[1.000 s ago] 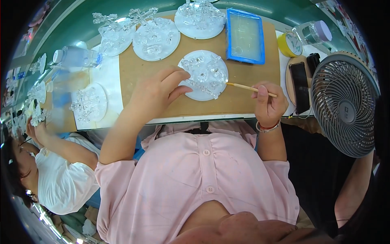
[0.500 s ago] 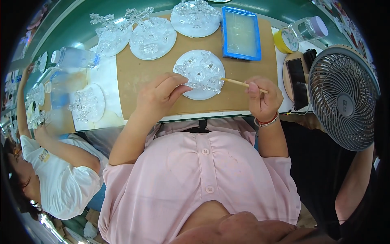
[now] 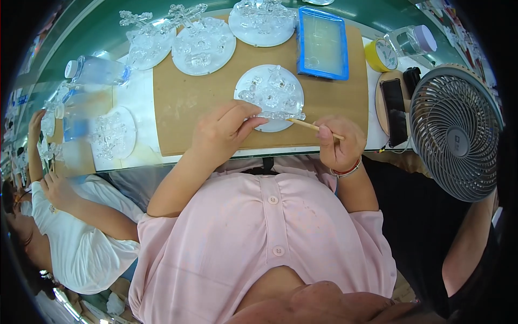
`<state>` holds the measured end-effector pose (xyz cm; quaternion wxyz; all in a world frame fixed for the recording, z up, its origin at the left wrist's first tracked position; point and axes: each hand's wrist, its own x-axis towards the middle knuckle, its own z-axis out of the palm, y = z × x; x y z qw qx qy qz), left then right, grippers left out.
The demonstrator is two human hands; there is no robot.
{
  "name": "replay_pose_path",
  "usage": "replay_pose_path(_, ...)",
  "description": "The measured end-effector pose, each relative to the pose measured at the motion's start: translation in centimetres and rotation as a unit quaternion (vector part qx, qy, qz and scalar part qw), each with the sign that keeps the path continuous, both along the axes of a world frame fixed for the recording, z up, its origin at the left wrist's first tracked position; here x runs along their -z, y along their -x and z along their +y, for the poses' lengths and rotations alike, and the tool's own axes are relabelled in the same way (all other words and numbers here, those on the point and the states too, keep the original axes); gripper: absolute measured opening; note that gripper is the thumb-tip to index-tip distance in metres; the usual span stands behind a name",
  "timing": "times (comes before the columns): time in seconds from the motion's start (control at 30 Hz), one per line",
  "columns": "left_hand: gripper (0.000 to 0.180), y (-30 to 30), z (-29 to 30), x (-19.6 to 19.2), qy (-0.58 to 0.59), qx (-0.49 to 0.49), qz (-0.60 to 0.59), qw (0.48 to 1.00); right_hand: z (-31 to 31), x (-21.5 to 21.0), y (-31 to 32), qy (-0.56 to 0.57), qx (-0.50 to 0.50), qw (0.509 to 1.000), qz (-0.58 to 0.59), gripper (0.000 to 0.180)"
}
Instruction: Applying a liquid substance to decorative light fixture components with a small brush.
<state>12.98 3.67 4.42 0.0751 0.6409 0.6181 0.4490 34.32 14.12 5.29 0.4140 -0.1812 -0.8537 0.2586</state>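
My left hand (image 3: pixel 229 127) pinches one end of a narrow clear plastic piece (image 3: pixel 280 115), which lies level over the near part of a round white plate (image 3: pixel 259 81). More clear, knobbly plastic parts (image 3: pixel 278 94) stand on that plate. Between thumb and fingers, my right hand (image 3: pixel 340 143) grips a thin wooden stick (image 3: pixel 318 128). The stick's darker pointed tip meets or nearly meets the clear piece near its right end; contact is too small to tell. Both hands are closed, just above the cardboard's near edge.
Brown cardboard (image 3: pixel 189 108) covers the table. Behind are more plates with clear parts (image 3: pixel 204 48) and a blue-rimmed tray (image 3: pixel 324 46). At right are a yellow tape roll (image 3: pixel 380 55), a lidded jar (image 3: pixel 413 40), a dark phone-like slab (image 3: pixel 395 110) and a fan (image 3: pixel 457 135). A co-worker (image 3: pixel 81 232) sits left.
The clear piece and my left hand have shifted slightly right. My right hand has moved left and nearer me, bringing the stick's tip down along the piece. The plate sits slightly further right.
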Motion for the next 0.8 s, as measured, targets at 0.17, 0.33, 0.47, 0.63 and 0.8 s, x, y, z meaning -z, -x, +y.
replay_pose_path(0.17,0.026,-0.5,-0.2,0.3,-0.015,0.019,-0.002,1.0,0.0,0.4,0.0,-0.003,0.011,1.0,0.014,0.01)
replay_pose_path(0.33,0.025,0.7,-0.4,-0.8,-0.02,-0.025,-0.025,0.999,-0.1,0.0,-1.5,0.02,0.074,0.997,0.009,0.01)
replay_pose_path(0.47,0.025,1.4,1.2,-1.4,-0.029,-0.014,0.019,0.999,-0.1,0.4,-1.6,-0.001,0.073,0.997,-0.012,0.008)
replay_pose_path(0.63,0.022,1.8,0.9,-0.9,0.06,0.022,-0.02,0.998,-1.0,0.5,-1.2,0.0,0.02,1.0,-0.001,0.004)
replay_pose_path(0.8,0.021,1.6,0.2,-1.1,0.085,0.004,-0.04,0.996,0.0,0.7,-1.6,-0.015,0.097,0.995,-0.027,0.004)
